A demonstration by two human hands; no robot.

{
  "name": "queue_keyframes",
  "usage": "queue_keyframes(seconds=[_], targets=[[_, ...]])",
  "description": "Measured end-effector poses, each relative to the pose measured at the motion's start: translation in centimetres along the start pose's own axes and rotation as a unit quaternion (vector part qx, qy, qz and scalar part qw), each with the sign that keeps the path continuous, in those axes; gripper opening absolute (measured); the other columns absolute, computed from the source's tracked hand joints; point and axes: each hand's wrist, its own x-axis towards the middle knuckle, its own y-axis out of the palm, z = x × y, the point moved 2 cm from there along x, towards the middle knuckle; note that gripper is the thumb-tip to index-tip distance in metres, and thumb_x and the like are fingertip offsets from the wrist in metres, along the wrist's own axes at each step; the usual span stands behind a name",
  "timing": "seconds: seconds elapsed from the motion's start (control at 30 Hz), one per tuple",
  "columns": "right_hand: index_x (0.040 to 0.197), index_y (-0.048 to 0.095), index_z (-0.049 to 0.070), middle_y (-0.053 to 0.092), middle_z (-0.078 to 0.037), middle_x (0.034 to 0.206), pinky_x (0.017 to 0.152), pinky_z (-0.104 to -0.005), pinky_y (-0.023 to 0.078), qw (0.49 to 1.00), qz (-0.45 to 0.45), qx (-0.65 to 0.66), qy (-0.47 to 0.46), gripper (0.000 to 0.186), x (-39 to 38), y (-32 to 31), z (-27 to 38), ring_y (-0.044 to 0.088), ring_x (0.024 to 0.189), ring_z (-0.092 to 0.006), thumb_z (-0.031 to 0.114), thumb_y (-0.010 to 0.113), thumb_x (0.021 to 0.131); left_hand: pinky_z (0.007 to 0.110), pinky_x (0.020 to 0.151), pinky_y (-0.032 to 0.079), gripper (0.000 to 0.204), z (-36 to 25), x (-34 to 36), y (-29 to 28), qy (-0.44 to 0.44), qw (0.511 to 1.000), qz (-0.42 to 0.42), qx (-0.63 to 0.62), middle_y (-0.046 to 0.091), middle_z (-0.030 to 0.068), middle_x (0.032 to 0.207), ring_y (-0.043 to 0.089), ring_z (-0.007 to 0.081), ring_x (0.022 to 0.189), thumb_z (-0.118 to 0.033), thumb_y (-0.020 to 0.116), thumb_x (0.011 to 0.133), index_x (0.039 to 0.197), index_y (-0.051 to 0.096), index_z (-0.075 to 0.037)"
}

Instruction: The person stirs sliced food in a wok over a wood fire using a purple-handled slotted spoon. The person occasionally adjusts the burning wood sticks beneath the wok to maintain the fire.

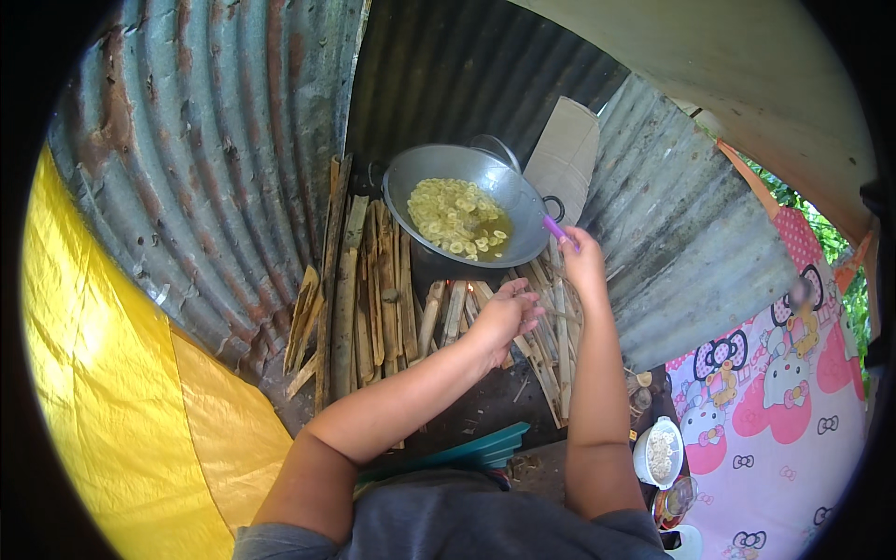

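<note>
My right hand point(583, 260) is closed around the purple handle of a long cooking utensil point(557, 228), which slants into a wide metal wok point(403, 177). The utensil's head cannot be made out among the food. Many pale yellow, round slices point(455, 211), which look like banana, lie in oil inside the wok. Below the wok's near rim, my left hand point(507, 320) hangs with its fingers loosely bent and apart, holding nothing that I can see. It is close to my right forearm, over the firewood.
Split firewood point(378, 289) lies around and under the wok, with a small glow beneath it. Corrugated metal sheets point(224, 159) stand around, with cardboard point(565, 154) behind. At right are a white container point(659, 453) of pale pieces and a pink printed cloth point(765, 439). Yellow sheeting point(112, 345) hangs left.
</note>
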Motion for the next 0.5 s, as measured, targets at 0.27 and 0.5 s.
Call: queue_keyframes(seconds=[0.27, 0.5], targets=[[0.114, 0.061, 0.007, 0.065, -0.022, 0.102, 0.082, -0.0462, 0.049, 0.987, 0.108, -0.121, 0.021, 0.028, -0.6, 4.2, 3.2, 0.062, 0.095, -0.0394, 0.021, 0.055, 0.09, 0.03, 0.085, 0.046, 0.053, 0.1, 0.6, 0.1, -0.01, 0.999, -0.035, 0.017, 0.052, 0.0091, 0.123, 0.057, 0.0175, 0.101, -0.008, 0.046, 0.092, 0.142, 0.029, -0.004], [0.115, 0.062, 0.003, 0.064, -0.023, 0.108, 0.086, -0.038, 0.048, 0.99, 0.114, -0.079, -0.032, 0.029, -6.0, -3.3, 9.2, 0.063, 0.101, -0.0349, 0.017, 0.057, 0.09, 0.03, 0.085, 0.045, 0.051, -0.1, -0.6, -0.5, 0.007, 1.0, -0.012, -0.013, 0.052, 0.0098, 0.123, 0.057, 0.0188, 0.103, -0.008, 0.047, 0.092, 0.141, 0.03, -0.004]])
